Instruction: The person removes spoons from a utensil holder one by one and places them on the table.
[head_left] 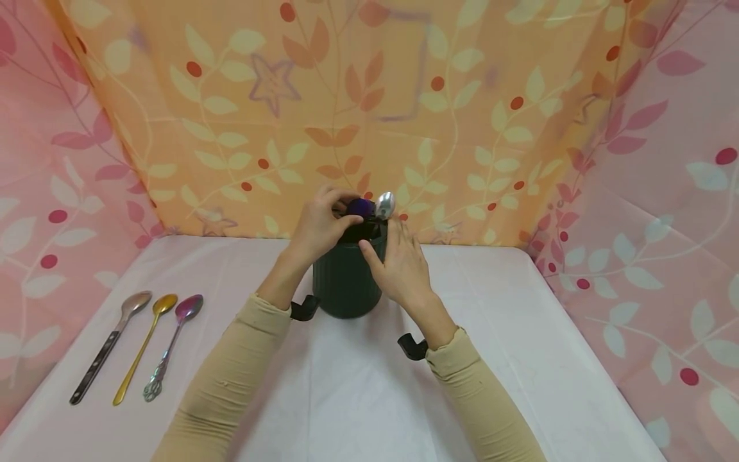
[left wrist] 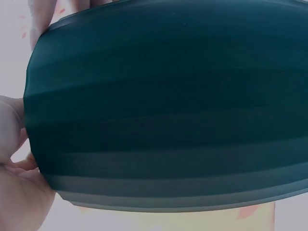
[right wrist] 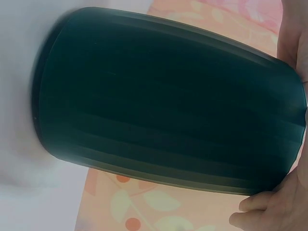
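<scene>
A dark green ribbed utensil holder stands upright between the hands. The bowl of a purple spoon shows above its opening, and my left hand holds it between thumb and curled fingers; its handle is hidden. Beside it the bowl of a silver spoon sticks up over the rim. My right hand grips the holder's right side near the top, thumb across the front and fingers along the side. The ribbed wall fills most of the left wrist view. Fingers wrap its upper end in the right wrist view.
Three spoons lie side by side on the white table at the left: one with a black handle, a gold one and a purple-bowled one with an ornate handle. Patterned orange cloth rises behind, pink cloth at both sides.
</scene>
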The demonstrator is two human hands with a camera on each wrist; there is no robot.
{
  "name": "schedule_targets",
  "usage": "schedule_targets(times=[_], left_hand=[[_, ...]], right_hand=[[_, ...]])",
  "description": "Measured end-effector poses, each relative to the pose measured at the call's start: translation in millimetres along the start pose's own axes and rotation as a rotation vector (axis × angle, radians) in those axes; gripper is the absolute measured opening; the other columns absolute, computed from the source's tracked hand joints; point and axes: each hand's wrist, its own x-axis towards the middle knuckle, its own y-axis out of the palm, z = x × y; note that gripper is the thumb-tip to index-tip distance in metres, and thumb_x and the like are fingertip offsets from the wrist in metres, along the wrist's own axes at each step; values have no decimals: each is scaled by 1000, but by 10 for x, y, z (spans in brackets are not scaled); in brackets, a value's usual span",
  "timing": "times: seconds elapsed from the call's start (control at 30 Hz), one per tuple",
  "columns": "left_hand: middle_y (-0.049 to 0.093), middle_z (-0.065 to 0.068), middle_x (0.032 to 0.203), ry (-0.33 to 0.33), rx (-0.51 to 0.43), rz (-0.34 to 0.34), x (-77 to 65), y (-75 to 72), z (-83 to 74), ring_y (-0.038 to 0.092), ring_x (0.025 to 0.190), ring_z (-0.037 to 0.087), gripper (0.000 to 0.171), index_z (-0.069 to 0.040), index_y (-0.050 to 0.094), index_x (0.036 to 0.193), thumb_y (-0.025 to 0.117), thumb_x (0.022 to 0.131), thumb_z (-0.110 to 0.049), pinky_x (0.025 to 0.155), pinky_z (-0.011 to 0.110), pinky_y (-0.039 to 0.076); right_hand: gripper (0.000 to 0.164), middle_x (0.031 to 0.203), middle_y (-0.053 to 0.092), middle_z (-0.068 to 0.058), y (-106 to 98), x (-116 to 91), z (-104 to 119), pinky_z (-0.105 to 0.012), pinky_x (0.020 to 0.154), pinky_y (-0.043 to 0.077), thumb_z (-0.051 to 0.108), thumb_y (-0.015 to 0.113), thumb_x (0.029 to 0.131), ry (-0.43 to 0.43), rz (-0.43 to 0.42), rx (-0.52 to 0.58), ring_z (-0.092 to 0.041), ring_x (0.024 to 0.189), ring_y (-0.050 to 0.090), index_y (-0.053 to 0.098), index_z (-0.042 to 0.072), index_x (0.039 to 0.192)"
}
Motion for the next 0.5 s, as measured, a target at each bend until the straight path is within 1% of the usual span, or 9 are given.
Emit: schedule_targets(times=[0.1, 0.23, 0.43, 0.5], left_hand=[[61, 18, 120, -31, -15, -6, -7, -28, 8, 66, 99, 30, 39, 2, 71, 124, 83, 87, -3, 93, 40, 60], [63, 18, 119, -51, -42, -10, -21, -61, 14, 67, 100, 31, 37, 1, 72, 123, 82, 87, 0, 95, 41, 59], [71, 16, 120, -106, -92, -12, -35, -108, 28, 69, 103, 31, 34, -2, 73, 125, 77, 92, 1, 97, 44, 58], [72, 15, 119, -122, -106, -15, -40, -134, 24, 68, 103, 30, 32, -3, 73, 126, 76, 93, 0, 96, 43, 58]], right_hand=[[94, 171, 22, -17, -1, -1, 7, -59, 127, 15, 73, 27, 103, 4, 3, 3, -37, 157, 23, 10, 5, 166], [94, 169, 26, -19, -1, -2, 12, -60, 127, 16, 73, 28, 103, 6, -4, 10, -37, 156, 24, 11, 5, 166], [93, 168, 27, -20, -1, -3, 8, -60, 127, 16, 72, 30, 104, 4, -9, 18, -37, 156, 25, 12, 4, 166], [93, 169, 27, -19, -1, -3, 6, -60, 127, 16, 71, 31, 104, 1, -10, 22, -37, 156, 26, 12, 4, 166]])
